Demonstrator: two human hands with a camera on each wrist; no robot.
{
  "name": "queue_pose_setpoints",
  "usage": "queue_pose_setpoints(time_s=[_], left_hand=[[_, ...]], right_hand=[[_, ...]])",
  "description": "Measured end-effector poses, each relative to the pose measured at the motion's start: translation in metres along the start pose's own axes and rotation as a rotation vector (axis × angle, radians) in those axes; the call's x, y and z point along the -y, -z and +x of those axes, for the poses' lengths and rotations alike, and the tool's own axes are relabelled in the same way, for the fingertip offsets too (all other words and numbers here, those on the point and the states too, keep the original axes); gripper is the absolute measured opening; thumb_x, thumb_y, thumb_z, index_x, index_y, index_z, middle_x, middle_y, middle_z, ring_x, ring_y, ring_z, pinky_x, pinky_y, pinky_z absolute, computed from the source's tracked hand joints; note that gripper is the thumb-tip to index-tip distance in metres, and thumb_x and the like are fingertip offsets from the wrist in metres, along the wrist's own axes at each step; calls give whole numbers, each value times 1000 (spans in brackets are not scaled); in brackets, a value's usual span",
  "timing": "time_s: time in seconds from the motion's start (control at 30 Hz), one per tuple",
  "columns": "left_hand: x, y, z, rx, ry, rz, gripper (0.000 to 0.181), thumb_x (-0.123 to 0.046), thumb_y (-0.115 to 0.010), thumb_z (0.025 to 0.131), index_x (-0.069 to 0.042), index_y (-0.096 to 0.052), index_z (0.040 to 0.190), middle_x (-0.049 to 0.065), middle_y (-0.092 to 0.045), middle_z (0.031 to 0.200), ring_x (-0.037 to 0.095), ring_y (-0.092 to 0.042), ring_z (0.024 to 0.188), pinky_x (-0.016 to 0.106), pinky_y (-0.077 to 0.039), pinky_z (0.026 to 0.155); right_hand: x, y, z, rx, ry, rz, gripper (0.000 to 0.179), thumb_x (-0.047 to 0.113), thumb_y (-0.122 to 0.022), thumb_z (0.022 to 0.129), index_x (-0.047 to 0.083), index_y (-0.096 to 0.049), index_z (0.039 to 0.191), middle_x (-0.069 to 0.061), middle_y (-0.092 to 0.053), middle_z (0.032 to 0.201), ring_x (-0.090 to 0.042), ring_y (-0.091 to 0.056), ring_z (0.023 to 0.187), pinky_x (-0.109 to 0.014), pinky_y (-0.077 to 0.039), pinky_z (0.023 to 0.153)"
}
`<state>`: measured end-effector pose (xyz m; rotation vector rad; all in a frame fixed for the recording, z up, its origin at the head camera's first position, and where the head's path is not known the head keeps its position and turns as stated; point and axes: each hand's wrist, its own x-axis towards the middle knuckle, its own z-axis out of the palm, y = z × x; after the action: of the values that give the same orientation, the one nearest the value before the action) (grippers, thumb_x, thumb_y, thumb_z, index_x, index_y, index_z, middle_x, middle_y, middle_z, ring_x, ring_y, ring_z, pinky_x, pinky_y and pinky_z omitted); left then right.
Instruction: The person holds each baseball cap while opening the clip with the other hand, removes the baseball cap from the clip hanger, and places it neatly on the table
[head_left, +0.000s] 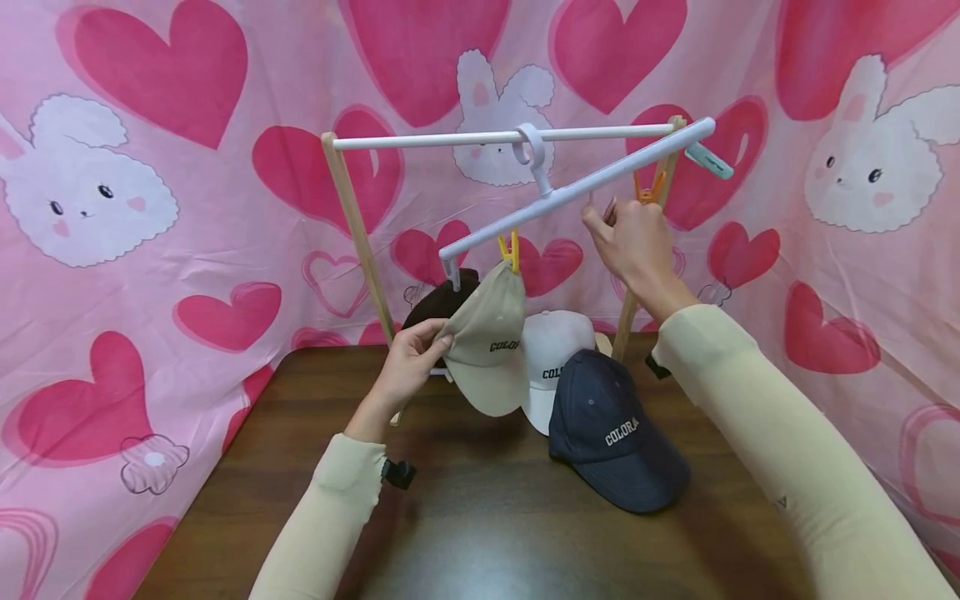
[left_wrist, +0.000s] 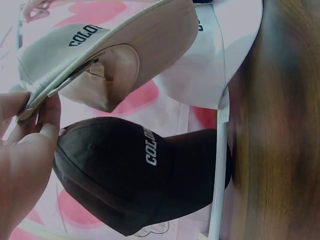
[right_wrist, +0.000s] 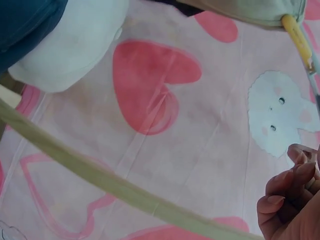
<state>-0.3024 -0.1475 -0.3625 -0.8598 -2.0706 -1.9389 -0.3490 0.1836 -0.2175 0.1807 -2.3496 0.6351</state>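
My left hand (head_left: 416, 354) pinches the edge of a beige cap (head_left: 487, 333) between thumb and fingers. The cap hangs tilted from a yellow clip (head_left: 510, 252) under a white hanger (head_left: 577, 193). The hanger hooks over the rack's white rail (head_left: 427, 140) and slopes down to the left. Just under the bar's right half, my right hand (head_left: 637, 246) has its fingers curled at a thin piece hanging from the bar, seemingly a clip mostly hidden by the fingers. In the left wrist view, a black cap (left_wrist: 110, 170) sits beside the left fingers.
A white cap (head_left: 558, 333) and a navy cap (head_left: 611, 433) sit on the wooden table (head_left: 465, 517), the navy one in front. An orange clip (head_left: 649, 190) and a teal clip (head_left: 708, 161) hang at the hanger's right end. Wooden posts (head_left: 360, 242) hold the rail.
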Motion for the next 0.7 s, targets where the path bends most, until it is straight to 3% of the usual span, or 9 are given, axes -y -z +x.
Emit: queue_pose_setpoints(time_s=[0.27, 0.43, 0.6, 0.7], left_hand=[[3, -2, -1, -16, 5, -9, 23, 2, -58, 102, 9, -65, 123, 13, -71, 114, 11, -66, 101, 26, -54, 90], [4, -2, -3, -29, 3, -19, 23, 3, -58, 102, 11, -64, 122, 19, -69, 116, 11, -66, 101, 26, -54, 90], [2, -4, -3, -37, 2, -26, 23, 4, -58, 101, 12, -64, 122, 26, -67, 118, 10, -66, 101, 25, -54, 89], [1, -5, -3, -41, -1, -21, 24, 4, -58, 101, 13, -64, 122, 25, -68, 116, 9, -65, 99, 24, -53, 88]], right_hand=[[17, -6, -9, 36, -20, 40, 68, 56, -41, 103, 6, -57, 59, -10, -48, 53, -29, -45, 51, -37, -34, 45], [30, -12, -17, 71, -18, 80, 68, 51, -36, 106, 8, -57, 57, -7, -55, 54, -25, -55, 51, -37, -36, 44], [44, -23, -18, 128, 71, 155, 59, 35, -41, 107, 8, -55, 57, -7, -49, 52, -24, -49, 50, -34, -34, 44], [51, -30, -16, 199, 130, 198, 49, 32, -50, 106, 8, -64, 66, -7, -48, 56, -24, -46, 52, -32, -35, 46]])
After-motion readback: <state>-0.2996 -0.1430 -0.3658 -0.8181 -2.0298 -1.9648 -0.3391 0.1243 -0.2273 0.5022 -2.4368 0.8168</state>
